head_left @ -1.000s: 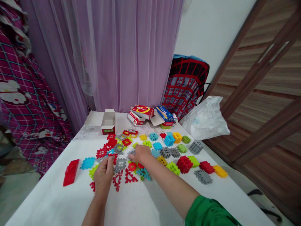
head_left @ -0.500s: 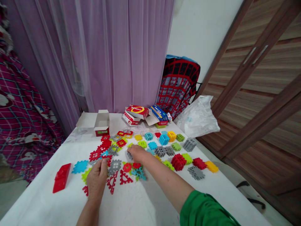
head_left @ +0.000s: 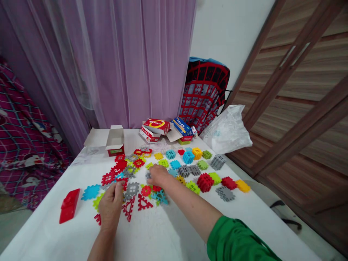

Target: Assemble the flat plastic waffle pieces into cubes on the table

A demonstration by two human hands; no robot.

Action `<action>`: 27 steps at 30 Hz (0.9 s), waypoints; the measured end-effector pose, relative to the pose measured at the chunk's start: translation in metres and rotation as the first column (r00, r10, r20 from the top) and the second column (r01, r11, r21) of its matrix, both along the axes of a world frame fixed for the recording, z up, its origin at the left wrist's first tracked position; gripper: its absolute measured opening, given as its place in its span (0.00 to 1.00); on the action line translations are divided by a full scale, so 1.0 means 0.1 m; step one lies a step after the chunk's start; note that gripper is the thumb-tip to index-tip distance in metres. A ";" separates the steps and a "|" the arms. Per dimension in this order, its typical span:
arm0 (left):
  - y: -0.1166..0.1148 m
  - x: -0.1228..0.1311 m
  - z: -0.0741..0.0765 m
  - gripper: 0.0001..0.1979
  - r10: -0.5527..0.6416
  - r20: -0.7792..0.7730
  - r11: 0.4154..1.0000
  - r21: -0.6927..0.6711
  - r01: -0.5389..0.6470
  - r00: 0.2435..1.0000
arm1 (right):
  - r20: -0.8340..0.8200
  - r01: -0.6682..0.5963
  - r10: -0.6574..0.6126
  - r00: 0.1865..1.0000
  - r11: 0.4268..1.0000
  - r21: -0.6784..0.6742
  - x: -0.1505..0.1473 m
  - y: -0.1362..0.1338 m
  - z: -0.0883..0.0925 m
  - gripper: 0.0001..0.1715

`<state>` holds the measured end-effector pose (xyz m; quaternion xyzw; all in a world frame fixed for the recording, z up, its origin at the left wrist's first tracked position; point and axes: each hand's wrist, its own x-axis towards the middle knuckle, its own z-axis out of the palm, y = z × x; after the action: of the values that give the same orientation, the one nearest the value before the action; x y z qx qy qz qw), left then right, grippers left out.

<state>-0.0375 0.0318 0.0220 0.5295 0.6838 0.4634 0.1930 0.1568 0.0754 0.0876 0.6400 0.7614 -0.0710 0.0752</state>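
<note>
My left hand (head_left: 111, 204) is closed low over the pieces on the left, thumb against curled fingers; what it may hold is hidden. Beside its fingertips lie a red window piece (head_left: 124, 182) and a grey window piece (head_left: 132, 190). My right hand (head_left: 158, 175) reaches into the middle with its fingers closed on a grey building piece (head_left: 148, 175), mostly covered by the fingers. Red triangle pieces (head_left: 144, 203), a red round piece (head_left: 146, 190) and a blue toothed piece (head_left: 160, 197) lie nearer me, between the hands.
Stacks of toothed pieces, such as the red stack (head_left: 205, 182) and grey stack (head_left: 218, 162), stand on the right. A red plastic part (head_left: 70, 206) lies at left. An open box (head_left: 115, 141), more boxes (head_left: 156, 127) and a white bag (head_left: 227, 130) are at the back.
The view has shifted slightly, moving the whole scene a little left and up. Both hands stay in nearly the same places over the pieces.
</note>
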 end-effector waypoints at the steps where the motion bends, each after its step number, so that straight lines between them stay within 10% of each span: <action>1: 0.00 0.00 0.01 0.17 0.002 0.000 1.000 -0.006 -0.002 1.000 | 0.000 0.007 -0.007 1.000 1.000 -0.004 -0.02 0.00 0.00 0.28; 16: 0.00 0.02 0.04 0.16 0.014 0.003 1.000 0.008 -0.014 1.000 | -0.060 0.097 -0.092 0.994 0.993 0.072 0.09 0.07 -0.02 0.26; 27: -0.01 0.01 0.02 0.16 0.005 -0.001 1.000 -0.001 -0.005 1.000 | -0.385 0.345 -0.163 0.908 0.812 0.471 1.02 0.01 0.99 0.15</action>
<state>-0.0364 0.0309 0.0245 0.5279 0.6855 0.4632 0.1917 0.2583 0.0768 0.1870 0.7121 0.6588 0.0266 -0.2412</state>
